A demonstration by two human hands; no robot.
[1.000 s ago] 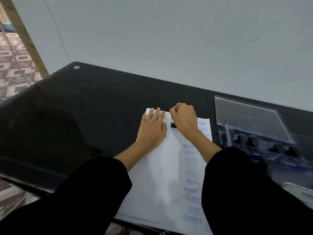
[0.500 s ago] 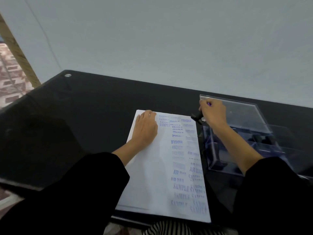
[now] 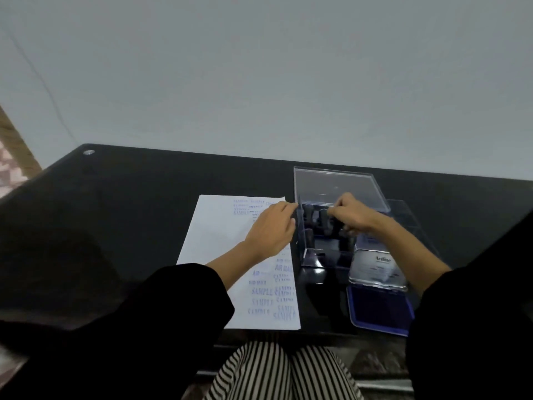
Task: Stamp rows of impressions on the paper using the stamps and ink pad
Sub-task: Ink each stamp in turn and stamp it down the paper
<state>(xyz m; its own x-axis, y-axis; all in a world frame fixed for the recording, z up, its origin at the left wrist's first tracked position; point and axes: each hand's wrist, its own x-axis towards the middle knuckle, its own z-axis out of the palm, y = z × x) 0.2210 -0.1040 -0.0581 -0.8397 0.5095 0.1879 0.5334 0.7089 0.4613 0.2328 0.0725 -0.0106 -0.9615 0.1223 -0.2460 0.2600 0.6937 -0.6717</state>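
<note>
A white paper (image 3: 219, 235) with blue impressions down its right half lies on the black table. My left hand (image 3: 271, 229) rests flat on its right part, fingertips near the left wall of the clear stamp box (image 3: 315, 256). Several black stamps (image 3: 308, 215) stand upright in that box. Over the box, my right hand (image 3: 353, 216) has its fingers curled, gripping a black stamp (image 3: 344, 233) that shows just below the hand among the others. The open blue ink pad (image 3: 380, 310) lies in front of the box at the right.
The box's clear lid (image 3: 337, 187) lies open behind it. The ink pad's lid (image 3: 375, 267) stands raised with a white label. The black glass table (image 3: 115, 212) ends at a grey wall behind. My striped lap shows below the table's front edge.
My right hand lifted the stamp from the paper's top and carried it right, down into the stamp box. My left hand slid right across the paper toward the box. The camera tilted.
</note>
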